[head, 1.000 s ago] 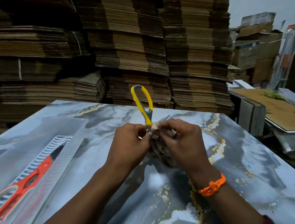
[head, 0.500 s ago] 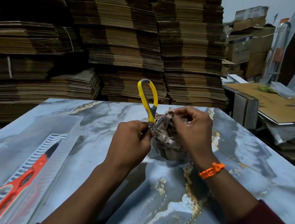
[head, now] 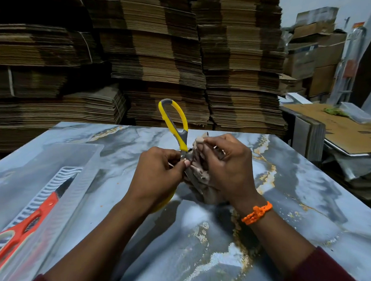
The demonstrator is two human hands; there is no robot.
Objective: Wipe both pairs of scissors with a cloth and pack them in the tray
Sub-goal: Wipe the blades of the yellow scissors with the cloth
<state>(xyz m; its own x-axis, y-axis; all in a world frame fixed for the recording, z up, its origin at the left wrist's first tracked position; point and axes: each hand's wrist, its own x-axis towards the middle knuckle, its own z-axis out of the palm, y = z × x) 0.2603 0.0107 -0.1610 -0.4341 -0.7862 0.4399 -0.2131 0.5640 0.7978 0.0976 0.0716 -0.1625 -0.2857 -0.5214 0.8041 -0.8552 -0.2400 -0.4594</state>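
I see the yellow scissors (head: 175, 127) held up over the middle of the table (head: 305, 188), one yellow handle loop standing tall on the far side of the hands and a sliver of the other handle peeking out below the left wrist. The blades are hidden between the two hands, so I cannot tell whether they are spread or together. My left hand (head: 157, 173) is closed around the scissors near the pivot, thumb and fingertips pinched right at the metal. Just to its right, touching it, my right hand (head: 228, 169) is closed on a crumpled brownish cloth (head: 200, 175), which bunches around the blade area and hangs down toward the tabletop. An orange bracelet (head: 257, 212) circles the right wrist.

Well apart to the near left, the clear tray (head: 52, 153) sits on the table, and the orange scissors (head: 25, 224) lie inside it on a white ribbed insert, blade tip pointing far.

Beyond the far edge of the table rise stacks of flattened cardboard (head: 163, 54).
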